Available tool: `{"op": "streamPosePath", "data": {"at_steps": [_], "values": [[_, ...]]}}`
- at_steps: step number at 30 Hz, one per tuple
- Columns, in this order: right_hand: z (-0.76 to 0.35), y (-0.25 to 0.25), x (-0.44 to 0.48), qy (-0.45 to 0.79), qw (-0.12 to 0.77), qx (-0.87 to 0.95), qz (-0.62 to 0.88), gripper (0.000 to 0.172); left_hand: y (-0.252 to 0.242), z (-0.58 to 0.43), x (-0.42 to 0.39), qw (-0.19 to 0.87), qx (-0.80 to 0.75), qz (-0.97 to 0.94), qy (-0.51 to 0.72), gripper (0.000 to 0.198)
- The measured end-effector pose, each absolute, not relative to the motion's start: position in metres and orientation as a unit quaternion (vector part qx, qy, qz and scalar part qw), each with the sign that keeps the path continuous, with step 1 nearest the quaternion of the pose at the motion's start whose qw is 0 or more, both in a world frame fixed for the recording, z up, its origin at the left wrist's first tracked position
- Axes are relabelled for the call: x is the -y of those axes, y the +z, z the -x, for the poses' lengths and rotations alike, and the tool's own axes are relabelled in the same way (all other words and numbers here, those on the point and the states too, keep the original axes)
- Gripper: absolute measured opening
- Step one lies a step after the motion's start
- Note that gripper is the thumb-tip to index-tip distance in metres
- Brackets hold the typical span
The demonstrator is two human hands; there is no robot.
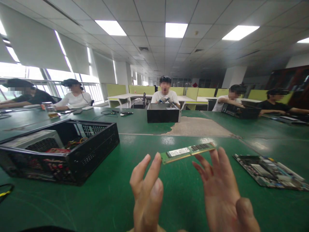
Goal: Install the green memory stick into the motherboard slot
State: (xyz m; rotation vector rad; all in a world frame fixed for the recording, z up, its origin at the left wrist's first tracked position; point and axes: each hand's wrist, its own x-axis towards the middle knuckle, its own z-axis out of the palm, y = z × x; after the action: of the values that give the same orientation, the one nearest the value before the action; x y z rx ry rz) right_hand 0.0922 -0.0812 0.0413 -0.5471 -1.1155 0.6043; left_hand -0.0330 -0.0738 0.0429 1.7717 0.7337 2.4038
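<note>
RAM stick [187, 152] level above green table [108, 193], ends pinched between left hand [147, 190] and right hand [223, 190], fingers splayed. Best handling, probably: even fingertip pressure, edges only.

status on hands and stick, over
Left hand and right hand open, fingertips at the memory stick ends. Computer case left, motherboard right, both apart.

Open computer case [72, 151] blocks left, motherboard [270, 170] blocks right; bare table [183, 190] between.
</note>
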Motion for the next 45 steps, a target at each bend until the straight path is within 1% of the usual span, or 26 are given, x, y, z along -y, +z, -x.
{"op": "streamPosePath", "data": {"at_steps": [3,7,10,12,15,17,22,23,25,27,29,32,34,36,39,45], "values": [[-0.091,0.043,0.082,0.262,0.762,0.53,0.263,0.061,0.042,0.038,0.069,0.058,-0.244,-0.581,0.775,0.068],[-0.089,0.045,0.081,0.22,0.764,0.541,0.273,0.061,0.043,0.041,0.07,0.064,-0.21,-0.624,0.749,0.074],[-0.09,0.044,0.081,0.185,0.754,0.561,0.288,0.062,0.042,0.042,0.068,0.112,-0.232,-0.61,0.75,0.081],[-0.093,0.042,0.08,0.158,0.744,0.574,0.304,0.063,0.04,0.044,0.062,0.152,-0.259,-0.587,0.752,0.077],[-0.099,0.036,0.074,0.127,0.738,0.579,0.322,0.071,0.04,0.048,0.051,0.206,-0.289,-0.571,0.74,0.063],[-0.104,0.033,0.063,0.113,0.74,0.581,0.32,0.074,0.041,0.049,0.045,0.232,-0.283,-0.56,0.743,0.058],[-0.114,0.032,0.031,0.102,0.741,0.585,0.314,0.073,0.05,0.051,0.04,0.28,-0.255,-0.552,0.744,0.068],[-0.115,0.033,0.029,0.102,0.739,0.586,0.317,0.075,0.052,0.052,0.039,0.289,-0.255,-0.552,0.74,0.068],[-0.115,0.033,0.033,0.1,0.728,0.599,0.317,0.086,0.054,0.053,0.035,0.299,-0.254,-0.551,0.736,0.066],[-0.112,0.033,0.045,0.085,0.714,0.622,0.31,0.103,0.053,0.056,0.032,0.283,-0.248,-0.569,0.731,0.069],[-0.111,0.035,0.058,0.062,0.706,0.636,0.306,0.115,0.05,0.059,0.033,0.244,-0.237,-0.608,0.717,0.082],[-0.114,0.04,0.068,0.051,0.698,0.646,0.305,0.122,0.043,0.066,0.041,0.173,-0.217,-0.678,0.68,0.117],[-0.121,0.043,0.069,0.063,0.672,0.671,0.308,0.125,0.039,0.069,0.047,0.124,-0.217,-0.72,0.647,0.139],[-0.13,0.044,0.069,0.069,0.636,0.701,0.317,0.13,0.038,0.072,0.05,0.086,-0.222,-0.747,0.621,0.15],[-0.139,0.042,0.069,0.058,0.593,0.731,0.331,0.132,0.04,0.073,0.05,0.067,-0.223,-0.756,0.612,0.147],[-0.143,0.046,0.071,-0.014,0.54,0.78,0.316,0.122,0.047,0.079,0.05,-0.008,-0.241,-0.791,0.562,0.133]]}}
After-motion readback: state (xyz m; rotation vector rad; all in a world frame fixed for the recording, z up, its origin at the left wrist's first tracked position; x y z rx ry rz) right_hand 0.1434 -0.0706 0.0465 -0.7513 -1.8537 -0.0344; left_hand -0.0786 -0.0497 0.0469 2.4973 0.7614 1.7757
